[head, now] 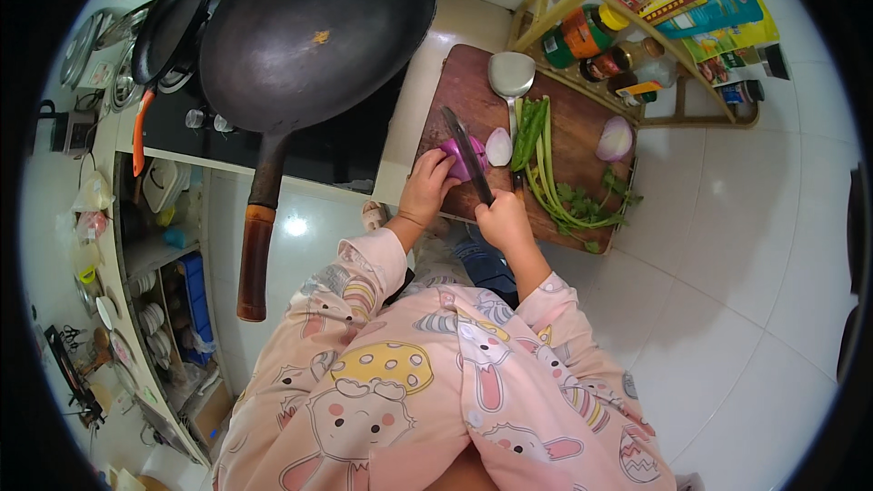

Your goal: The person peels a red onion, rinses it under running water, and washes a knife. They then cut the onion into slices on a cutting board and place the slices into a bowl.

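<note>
On a dark wooden cutting board, my left hand holds a purple onion piece against the wood. My right hand grips the handle of a kitchen knife, whose blade lies across that onion. A pale onion piece sits just right of the blade. Beside it are a metal spatula, a green pepper and cilantro with long stems. Another onion piece rests near the board's right edge.
A large wok stands over the black cooktop at left, its wooden handle jutting towards me. Behind it is a smaller pan with an orange handle. A rack of bottles and packets borders the board's upper right.
</note>
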### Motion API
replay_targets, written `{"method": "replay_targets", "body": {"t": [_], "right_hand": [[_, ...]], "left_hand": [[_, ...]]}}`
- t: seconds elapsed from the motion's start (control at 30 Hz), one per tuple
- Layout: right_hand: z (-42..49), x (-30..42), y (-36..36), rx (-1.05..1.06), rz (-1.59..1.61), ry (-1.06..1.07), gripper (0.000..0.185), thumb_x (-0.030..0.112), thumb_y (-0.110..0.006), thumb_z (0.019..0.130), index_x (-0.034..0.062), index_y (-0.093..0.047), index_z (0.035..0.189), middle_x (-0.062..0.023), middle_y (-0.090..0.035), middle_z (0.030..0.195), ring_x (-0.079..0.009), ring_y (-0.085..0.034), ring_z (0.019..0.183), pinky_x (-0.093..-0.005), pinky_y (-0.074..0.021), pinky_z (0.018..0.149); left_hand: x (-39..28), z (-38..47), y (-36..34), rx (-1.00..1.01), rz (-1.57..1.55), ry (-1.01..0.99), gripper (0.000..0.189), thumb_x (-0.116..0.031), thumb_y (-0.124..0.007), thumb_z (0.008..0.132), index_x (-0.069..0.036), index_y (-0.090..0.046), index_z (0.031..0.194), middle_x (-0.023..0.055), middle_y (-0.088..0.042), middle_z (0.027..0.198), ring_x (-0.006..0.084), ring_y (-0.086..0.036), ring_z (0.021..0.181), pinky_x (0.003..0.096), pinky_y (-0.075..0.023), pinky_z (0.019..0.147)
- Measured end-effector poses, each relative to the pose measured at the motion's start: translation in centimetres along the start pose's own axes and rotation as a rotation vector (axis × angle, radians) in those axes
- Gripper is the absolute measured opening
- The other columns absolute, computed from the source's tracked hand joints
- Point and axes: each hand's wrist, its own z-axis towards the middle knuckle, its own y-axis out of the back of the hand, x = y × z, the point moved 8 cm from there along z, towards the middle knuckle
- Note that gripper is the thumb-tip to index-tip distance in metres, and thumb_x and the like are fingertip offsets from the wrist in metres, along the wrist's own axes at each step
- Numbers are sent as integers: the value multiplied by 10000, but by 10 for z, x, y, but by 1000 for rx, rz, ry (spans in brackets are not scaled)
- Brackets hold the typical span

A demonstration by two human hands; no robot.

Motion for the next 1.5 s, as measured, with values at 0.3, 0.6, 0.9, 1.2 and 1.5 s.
{"method": "replay_targets", "body": {"t": [0.3, 0.6, 0.9, 1.2, 1.5], "right_hand": [[4, 6, -7, 44, -83, 17, 289, 159, -538, 753, -26, -661, 937, -295, -626, 873, -426, -613, 875, -464, -483, 822], [13, 11, -20, 87, -193, -82, 335, 144, -523, 747, -25, -655, 1004, -308, -617, 973, -418, -597, 982, -453, -468, 888], [49, -15, -52, 98, -228, -174, 293, 163, -542, 740, -54, -663, 895, -317, -612, 956, -425, -597, 978, -460, -475, 865], [17, 0, -14, -71, -13, 18, 273, 175, -547, 746, -16, -670, 897, -298, -622, 856, -432, -610, 871, -463, -485, 815], [-4, 16, -15, 14, -55, -46, 261, 170, -543, 754, 19, -675, 921, -283, -630, 855, -436, -609, 868, -476, -484, 815]], "left_hand": [[0, 0, 2, -10, 3, -42, 399, -143, -717, 708, -23, -587, 1066, 142, -537, 1119, 348, -514, 1079, 401, -444, 912], [0, 0, 1, -27, 20, -36, 359, -143, -709, 713, -31, -589, 1033, 145, -538, 1120, 355, -510, 1087, 407, -444, 915], [0, -3, -4, -6, 52, -36, 397, -108, -711, 686, -46, -598, 1061, 131, -543, 1119, 330, -507, 1109, 395, -436, 940], [12, -2, 14, -15, -81, 76, 444, -160, -741, 707, -30, -573, 1097, 143, -537, 1143, 345, -514, 1069, 397, -432, 921], [10, -12, 14, -12, -49, 85, 408, -163, -718, 720, -42, -571, 1080, 125, -547, 1126, 347, -517, 1049, 398, -438, 898]]}}
